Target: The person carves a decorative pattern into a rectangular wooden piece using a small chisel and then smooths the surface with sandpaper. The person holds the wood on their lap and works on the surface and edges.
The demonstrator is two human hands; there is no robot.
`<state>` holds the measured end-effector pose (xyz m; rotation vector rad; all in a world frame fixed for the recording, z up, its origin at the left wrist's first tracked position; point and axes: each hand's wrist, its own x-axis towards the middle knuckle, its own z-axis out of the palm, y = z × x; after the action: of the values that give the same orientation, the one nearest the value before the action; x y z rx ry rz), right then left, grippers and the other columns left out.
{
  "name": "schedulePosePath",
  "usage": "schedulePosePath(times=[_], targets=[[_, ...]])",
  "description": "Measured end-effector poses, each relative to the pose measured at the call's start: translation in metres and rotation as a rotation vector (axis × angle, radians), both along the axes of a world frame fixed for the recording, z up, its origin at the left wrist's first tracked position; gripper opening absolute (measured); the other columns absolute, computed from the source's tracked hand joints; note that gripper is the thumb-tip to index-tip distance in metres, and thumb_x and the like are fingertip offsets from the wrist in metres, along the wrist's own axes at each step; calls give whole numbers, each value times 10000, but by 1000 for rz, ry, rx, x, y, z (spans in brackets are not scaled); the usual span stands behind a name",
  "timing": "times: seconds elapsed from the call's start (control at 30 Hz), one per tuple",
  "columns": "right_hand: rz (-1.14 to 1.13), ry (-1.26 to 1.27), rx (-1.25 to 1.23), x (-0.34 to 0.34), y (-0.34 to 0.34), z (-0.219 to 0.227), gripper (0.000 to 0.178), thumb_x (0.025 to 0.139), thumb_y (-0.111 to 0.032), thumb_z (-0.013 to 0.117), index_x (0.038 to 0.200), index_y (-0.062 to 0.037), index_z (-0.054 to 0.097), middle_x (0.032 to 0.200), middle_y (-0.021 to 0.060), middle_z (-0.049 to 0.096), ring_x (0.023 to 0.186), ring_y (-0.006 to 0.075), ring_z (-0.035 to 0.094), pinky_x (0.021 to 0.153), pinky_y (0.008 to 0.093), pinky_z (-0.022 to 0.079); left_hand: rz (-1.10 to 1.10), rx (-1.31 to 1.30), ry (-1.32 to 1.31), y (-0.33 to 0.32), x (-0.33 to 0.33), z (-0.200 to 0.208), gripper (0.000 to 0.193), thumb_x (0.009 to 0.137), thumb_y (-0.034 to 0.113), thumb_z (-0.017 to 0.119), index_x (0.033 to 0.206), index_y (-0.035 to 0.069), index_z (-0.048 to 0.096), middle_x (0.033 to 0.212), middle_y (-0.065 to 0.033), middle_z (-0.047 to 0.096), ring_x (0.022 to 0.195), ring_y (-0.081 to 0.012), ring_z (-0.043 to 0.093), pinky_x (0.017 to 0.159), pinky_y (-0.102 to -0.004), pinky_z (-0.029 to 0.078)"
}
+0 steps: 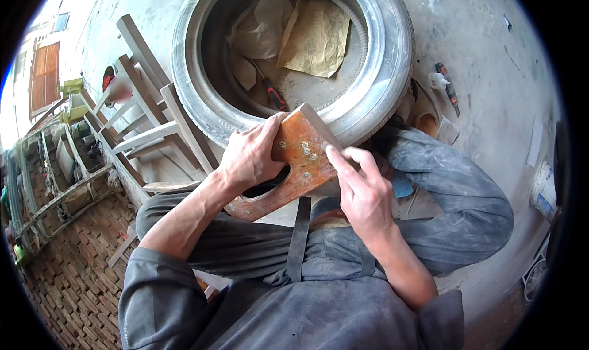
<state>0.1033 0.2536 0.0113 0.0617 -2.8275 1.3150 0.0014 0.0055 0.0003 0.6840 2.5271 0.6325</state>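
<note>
An orange-brown wooden piece (300,177) with a dark oval hole and several brass-coloured screw heads is held tilted over my lap. My left hand (248,156) is closed on its upper left side, beside the hole. My right hand (366,193) is bent in a pinch, its fingertips against the pale right edge of the wood. Whether something small sits between those fingertips, I cannot make out. Just beyond the wood lies a large grey-coated tyre (187,55), its near rim close to the upper corner of the piece.
Inside the tyre are a red-and-black screwdriver (273,94), a yellowed sheet (316,38) and a pale bag (265,19). Wooden frames (147,136) lean at the left, near bricks (86,276). Right of the tyre lies a red-and-black tool (451,93); a white bucket (543,190) stands far right.
</note>
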Motion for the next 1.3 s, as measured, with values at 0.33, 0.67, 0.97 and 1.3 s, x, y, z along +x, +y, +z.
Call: schedulePosePath(times=[0.33,0.67,0.97,1.3], targets=[[-6,27,17,9,2,0,500,938,-16,763,1416,-159,742,1180,80,724,840,301,775,717,409,650,1,7,-3,2,0,0,838,734,144,832,1498,73,497,1126,-163,758,1042,-369,767,809,-498,636],[-12,13,-39,5,4,0,493,921,62,756,1382,-111,752,1158,122,727,898,336,773,763,419,633,-11,-2,-10,2,-1,3,848,731,139,829,1507,69,492,1165,-171,750,1050,-372,765,822,-489,642],[5,47,-11,-1,0,-3,480,938,-10,753,1396,-152,757,1164,84,724,868,313,778,733,414,648,-26,7,3,1,0,1,869,726,147,845,1506,36,480,1218,-166,738,1091,-357,761,819,-485,646],[18,58,-7,-14,-3,-4,481,949,-11,739,1410,-149,746,1174,98,725,847,328,773,737,423,649,-8,56,50,2,1,-5,880,671,89,831,1491,54,515,1083,-181,765,1021,-379,772,824,-484,643]])
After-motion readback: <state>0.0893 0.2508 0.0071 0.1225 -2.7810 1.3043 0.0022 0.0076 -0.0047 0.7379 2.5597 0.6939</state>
